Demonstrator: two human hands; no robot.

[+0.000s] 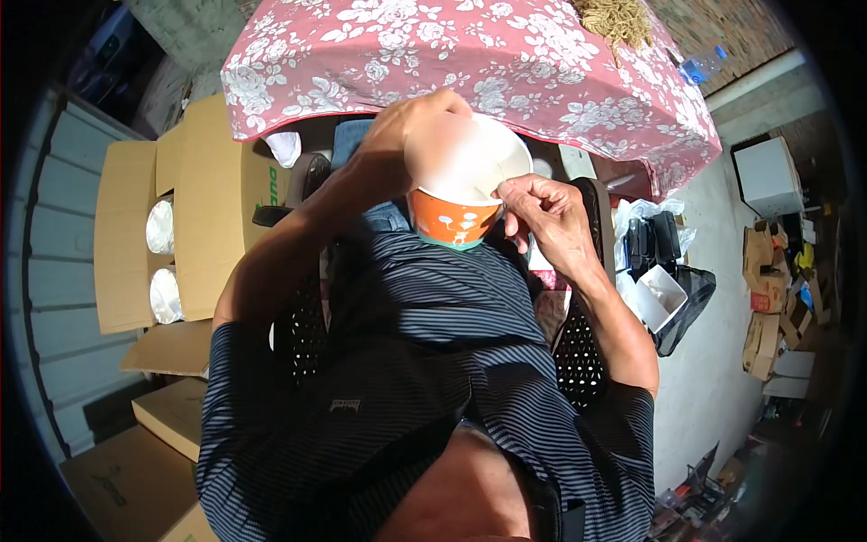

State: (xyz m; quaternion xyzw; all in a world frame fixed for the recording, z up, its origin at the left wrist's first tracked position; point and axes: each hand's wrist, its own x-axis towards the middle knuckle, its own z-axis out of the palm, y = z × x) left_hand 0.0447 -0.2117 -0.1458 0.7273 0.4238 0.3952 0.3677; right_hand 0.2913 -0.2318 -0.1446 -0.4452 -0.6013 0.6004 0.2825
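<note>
An orange paper tub (pixel 458 219) with a white inside, a green base and small white printed figures is held over my lap, its open mouth tilted toward me. My right hand (pixel 553 215) pinches the near right part of its rim between thumb and forefinger, the other fingers curled. Across the far left rim reaches my left hand (pixel 402 126). A pale blur covers its fingers and part of the opening, so I cannot see what they grip. A thin faint line shows on the tub's inner wall beside my right thumb.
Just ahead stands a table with a pink floral cloth (pixel 397 63), a bundle of tan strings (pixel 616 20) on top. An open cardboard box (pixel 212 181) with white rolls (pixel 161 228) is on the left. To the right are a black bag (pixel 686 312) and a white container (pixel 661 296).
</note>
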